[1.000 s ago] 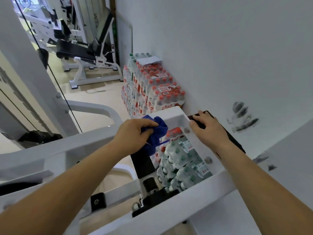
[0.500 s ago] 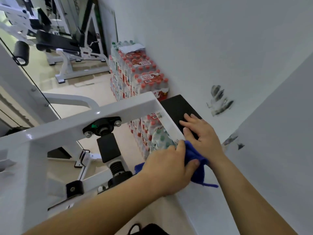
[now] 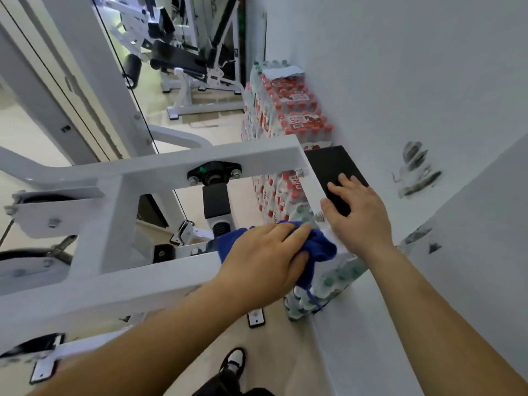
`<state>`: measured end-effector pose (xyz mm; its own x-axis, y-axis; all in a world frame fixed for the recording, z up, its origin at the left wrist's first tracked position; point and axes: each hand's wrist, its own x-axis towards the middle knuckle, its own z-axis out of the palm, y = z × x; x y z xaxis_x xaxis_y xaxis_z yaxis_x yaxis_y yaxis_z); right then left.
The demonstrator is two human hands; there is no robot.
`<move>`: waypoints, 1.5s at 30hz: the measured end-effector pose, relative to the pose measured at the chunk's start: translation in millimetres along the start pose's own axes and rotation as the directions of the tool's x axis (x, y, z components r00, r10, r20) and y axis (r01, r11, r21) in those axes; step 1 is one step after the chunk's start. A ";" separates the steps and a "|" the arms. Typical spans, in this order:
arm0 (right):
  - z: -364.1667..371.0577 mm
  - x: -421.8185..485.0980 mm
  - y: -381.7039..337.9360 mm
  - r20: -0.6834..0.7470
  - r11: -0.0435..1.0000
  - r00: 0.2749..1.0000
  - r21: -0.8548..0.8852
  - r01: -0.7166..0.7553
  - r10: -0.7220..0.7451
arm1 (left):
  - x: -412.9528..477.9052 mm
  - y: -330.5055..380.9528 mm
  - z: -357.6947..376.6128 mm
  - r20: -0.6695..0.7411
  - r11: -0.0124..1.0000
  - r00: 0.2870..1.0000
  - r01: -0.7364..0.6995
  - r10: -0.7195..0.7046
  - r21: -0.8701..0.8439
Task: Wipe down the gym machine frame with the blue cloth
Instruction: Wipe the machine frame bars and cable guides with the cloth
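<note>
View from the head camera, looking down on the top of a white gym machine. Two hands are in view.

The left hand (image 3: 265, 258) lies on the blue cloth (image 3: 321, 247), with the fingers spread over its top and the thumb curled against the bunched fabric, so that it grips the single cloth and presses it onto the machine frame (image 3: 160, 170). The cloth sits at the near right corner of the frame, where the near bar meets the short side rail. One loose end hangs below the corner.

The right hand (image 3: 360, 212) holds nothing. Its fingers are straight and lie flat, partly on the side rail and partly on one black pad (image 3: 328, 164) fixed just outside it, and the hand is just beside the cloth.

Two long white bars of the frame cross the view, one far and one near. Under the far bar is one black bearing mount (image 3: 214, 174) with two bolts showing.

Against the white wall (image 3: 400, 67) stand stacked packs of bottled water (image 3: 291, 110), red-capped above and green-capped below the frame. Their number cannot be counted. The wall carries dark scuff marks (image 3: 417, 167). One bench machine (image 3: 185, 61) stands in the background, and one black-and-white shoe (image 3: 234, 362) shows on the floor.
</note>
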<state>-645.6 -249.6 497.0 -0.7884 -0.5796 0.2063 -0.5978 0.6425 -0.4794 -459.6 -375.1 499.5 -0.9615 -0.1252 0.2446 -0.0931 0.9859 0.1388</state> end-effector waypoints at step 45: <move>101.1 -50.9 -210.3 0.084 0.978 0.982 -0.113 0.178 -0.169 | -218.1 -190.1 -66.2 0.077 0.876 0.874 0.482 -0.479 -0.027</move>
<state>-465.1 -405.9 501.1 -0.6612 -0.7197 0.2118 -0.7408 0.5818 -0.3357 -215.0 -542.6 483.3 -0.8161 -0.5733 0.0731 -0.5381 0.7999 0.2657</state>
